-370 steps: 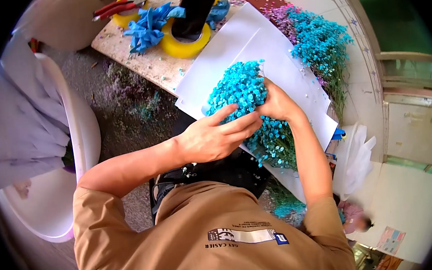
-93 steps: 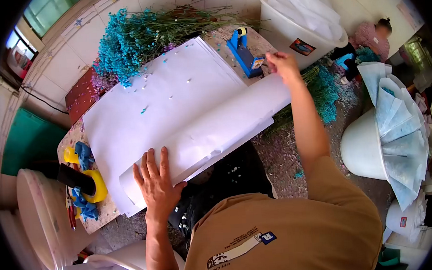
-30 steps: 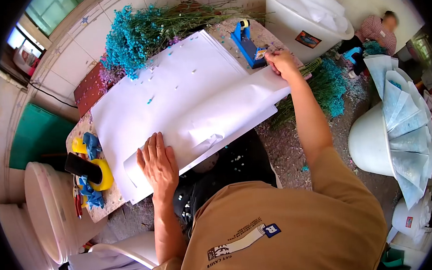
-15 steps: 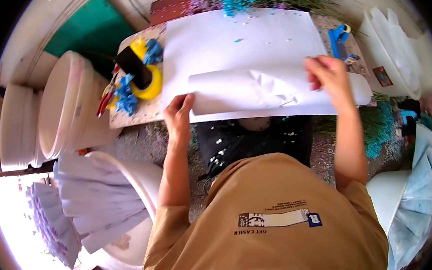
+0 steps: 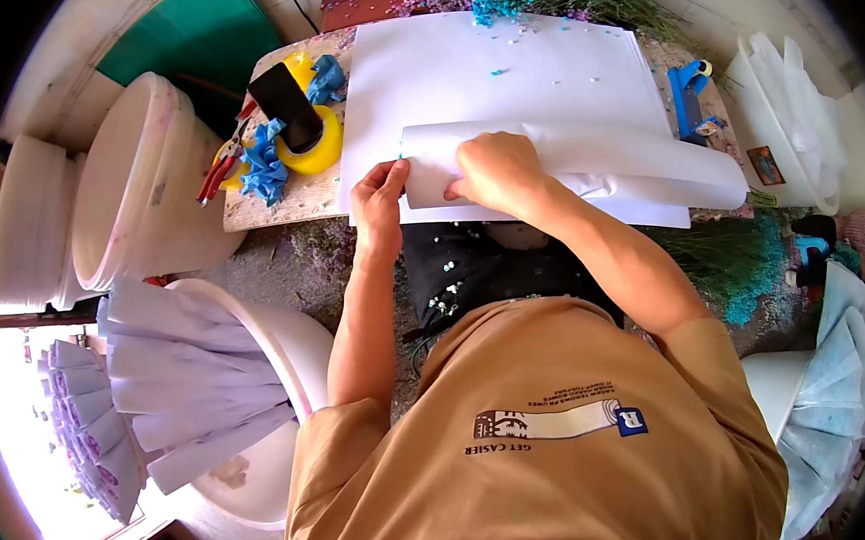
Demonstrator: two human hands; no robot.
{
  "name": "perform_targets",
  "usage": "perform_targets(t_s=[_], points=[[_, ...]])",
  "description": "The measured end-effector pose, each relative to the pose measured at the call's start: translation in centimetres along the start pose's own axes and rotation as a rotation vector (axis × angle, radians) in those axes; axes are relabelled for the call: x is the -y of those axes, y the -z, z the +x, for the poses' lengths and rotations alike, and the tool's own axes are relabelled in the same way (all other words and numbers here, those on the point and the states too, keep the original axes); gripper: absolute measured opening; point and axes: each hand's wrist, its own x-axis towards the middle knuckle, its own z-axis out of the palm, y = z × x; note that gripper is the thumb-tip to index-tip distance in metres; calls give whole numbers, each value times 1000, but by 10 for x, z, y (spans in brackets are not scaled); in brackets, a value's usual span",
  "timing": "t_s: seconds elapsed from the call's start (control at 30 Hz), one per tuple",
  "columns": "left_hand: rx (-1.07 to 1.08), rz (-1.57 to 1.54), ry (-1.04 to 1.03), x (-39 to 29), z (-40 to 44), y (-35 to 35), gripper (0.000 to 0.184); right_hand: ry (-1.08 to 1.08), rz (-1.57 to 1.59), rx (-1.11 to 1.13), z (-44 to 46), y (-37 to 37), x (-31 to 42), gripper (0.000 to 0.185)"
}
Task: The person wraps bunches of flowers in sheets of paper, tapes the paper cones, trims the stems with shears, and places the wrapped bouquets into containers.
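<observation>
Left hand (image 5: 380,208) pinching, right hand (image 5: 501,170) curled closed upon, a paper roll (image 5: 645,155) partly covering flat sheets (image 5: 479,76); phone (image 5: 284,105) on yellow tape (image 5: 328,149), pliers (image 5: 219,173), blue dispenser (image 5: 686,102) nearby

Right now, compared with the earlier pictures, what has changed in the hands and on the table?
The right hand has let go of the rolled paper's right end and moved left, near the left hand. The left hand, earlier flat, is now curled at the left end. The blue flower bunch first held is no longer in view in either hand. The smartphone remains on the yellow tape roll.
</observation>
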Motion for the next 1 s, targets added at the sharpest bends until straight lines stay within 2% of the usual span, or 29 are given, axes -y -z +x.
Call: perform_targets(t_s=[0.03, 0.1, 0.2, 0.23, 0.27, 0.3, 0.33, 0.37, 0.4, 0.43, 0.47, 0.53, 0.57, 0.6, 0.67, 0.7, 0.73, 0.8, 0.83, 0.87, 0.93, 0.97, 1.0], points=[[-1, -27, 30, 2, 1, 0, 22, -6, -5, 2, 3, 2, 0, 46], [10, -26, 6, 6, 2, 1, 22, -74, 109, -155, 22, 9, 1, 54], [12, 45, -27, 8, 2, 4, 23, -75, 21, -269, 45, 0, -6, 62], [-8, 65, -53, 9, 2, 3, 23, -139, 54, -144, 51, 4, -16, 71], [-18, 85, -77, 9, 3, 4, 24, -162, 55, -152, 51, 10, -28, 71], [-17, 232, -122, 8, 6, 8, 25, -124, 156, -56, 46, 17, -47, 75], [-44, 456, -200, 7, 5, 12, 25, -92, 254, 35, 37, 25, -70, 79], [-65, 610, -337, -2, -1, 9, 26, -25, 355, 192, 27, 26, -103, 94], [-148, 748, -468, 4, 4, 9, 28, -72, 342, 177, 11, 29, -131, 94], [-164, 842, -557, -8, -1, -1, 37, -16, 349, 278, -7, 33, -158, 97], [-131, 1037, -666, -16, -2, -14, 46, 40, 360, 382, -24, 38, -180, 100], [173, 1144, -757, -30, -1, -55, 55, -83, 326, 423, -42, 41, -198, 102], [366, 1224, -762, -33, 3, -78, 62, -75, 340, 510, -44, 42, -199, 102], [535, 1243, -716, -30, 11, -100, 71, -63, 354, 591, -43, 45, -200, 102], [762, 1355, -656, -22, 28, -146, 79, -109, 254, 545, -48, 51, -187, 100], [901, 1365, -542, -27, 37, -170, 89, -91, 245, 540, -47, 50, -187, 96], [927, 1362, -573, -29, 46, -189, 89, -73, 236, 534, -44, 44, -191, 92], [1247, 1294, -216, -33, 69, -222, 92, -88, 223, 528, -39, 32, -197, 86], [1295, 1264, -139, -37, 75, -230, 92, -64, 232, 483, -38, 30, -199, 84], [1335, 1245, -266, -21, 92, -227, 91, -39, 239, 440, -39, 30, -202, 82], [1342, 1244, -205, -23, 100, -228, 90, -43, 254, 482, -38, 40, -203, 80], [1338, 1308, -214, -24, 106, -226, 89, -18, 256, 404, -44, 45, -205, 79], [1264, 1388, -72, -39, 102, -229, 87, -74, 205, 407, -51, 56, -204, 79]])
